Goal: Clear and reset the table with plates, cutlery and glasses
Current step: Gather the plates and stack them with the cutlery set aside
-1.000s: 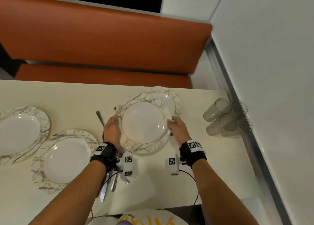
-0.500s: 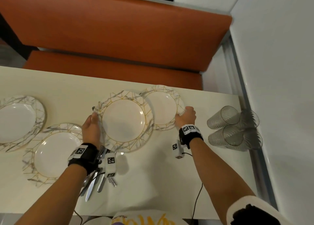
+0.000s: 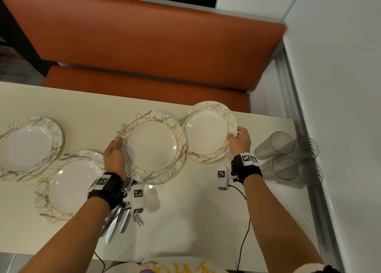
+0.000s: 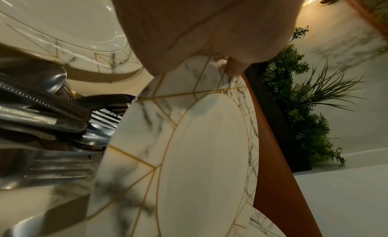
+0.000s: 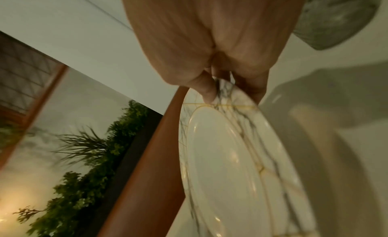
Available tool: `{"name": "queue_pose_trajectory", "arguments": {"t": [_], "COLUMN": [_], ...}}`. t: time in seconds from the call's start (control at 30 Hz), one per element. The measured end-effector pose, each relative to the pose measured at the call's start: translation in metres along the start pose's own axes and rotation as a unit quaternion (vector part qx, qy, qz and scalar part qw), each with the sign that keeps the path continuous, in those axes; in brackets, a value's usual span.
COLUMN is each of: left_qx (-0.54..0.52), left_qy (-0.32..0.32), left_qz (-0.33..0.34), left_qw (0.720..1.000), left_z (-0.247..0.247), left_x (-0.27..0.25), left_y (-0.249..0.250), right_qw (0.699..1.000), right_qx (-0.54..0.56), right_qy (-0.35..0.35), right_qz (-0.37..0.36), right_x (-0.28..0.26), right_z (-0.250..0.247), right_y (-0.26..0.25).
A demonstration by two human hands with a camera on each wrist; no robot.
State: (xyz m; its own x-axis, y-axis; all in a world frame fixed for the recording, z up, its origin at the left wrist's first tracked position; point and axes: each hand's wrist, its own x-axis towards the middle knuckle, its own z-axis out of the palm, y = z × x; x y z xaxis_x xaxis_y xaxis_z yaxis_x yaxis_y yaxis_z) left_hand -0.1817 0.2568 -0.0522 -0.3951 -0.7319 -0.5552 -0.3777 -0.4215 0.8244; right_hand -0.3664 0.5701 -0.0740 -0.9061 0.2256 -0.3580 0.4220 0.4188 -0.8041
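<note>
Holding one marbled, gold-lined plate apiece: left hand [image 3: 114, 159] grips the near-left rim of the larger plate [image 3: 152, 146], thumb over its edge; right hand [image 3: 240, 141] pinches the right rim of the smaller plate [image 3: 206, 132], thumb on top (fingers beneath). The plates overlap slightly above the table [image 3: 185, 221]. Cutlery [image 3: 121, 221] lies under the left wrist. Two more plates [image 3: 26, 146] lie left; glasses [image 3: 286, 159] right.

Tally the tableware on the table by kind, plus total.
Plates: 4
Glasses: 4
Cutlery: 1 pile, pieces overlap, cannot count
Total: 8, plus the cutlery
</note>
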Motion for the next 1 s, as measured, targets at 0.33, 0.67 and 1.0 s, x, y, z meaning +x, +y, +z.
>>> {"name": "queue_pose_trajectory", "arguments": {"t": [0.33, 0.67, 1.0], "left_qx": [0.000, -0.108, -0.101], "left_qy": [-0.022, -0.116, -0.118], "left_qz": [0.015, -0.113, -0.036], "left_qw": [1.000, 0.981, 0.987], "left_z": [-0.003, -0.021, -0.085], "left_x": [-0.006, 0.013, 0.010], "left_y": [-0.007, -0.036, -0.012], "right_qw": [0.992, 0.988, 0.989], "right_qx": [0.016, -0.022, -0.059], "right_qy": [0.021, -0.137, -0.132], "right_qz": [-0.125, -0.068, -0.030], "right_x": [-0.018, -0.069, -0.168], "right_z": [-0.038, 0.040, 0.138], "right_y": [-0.023, 0.006, 0.004]}}
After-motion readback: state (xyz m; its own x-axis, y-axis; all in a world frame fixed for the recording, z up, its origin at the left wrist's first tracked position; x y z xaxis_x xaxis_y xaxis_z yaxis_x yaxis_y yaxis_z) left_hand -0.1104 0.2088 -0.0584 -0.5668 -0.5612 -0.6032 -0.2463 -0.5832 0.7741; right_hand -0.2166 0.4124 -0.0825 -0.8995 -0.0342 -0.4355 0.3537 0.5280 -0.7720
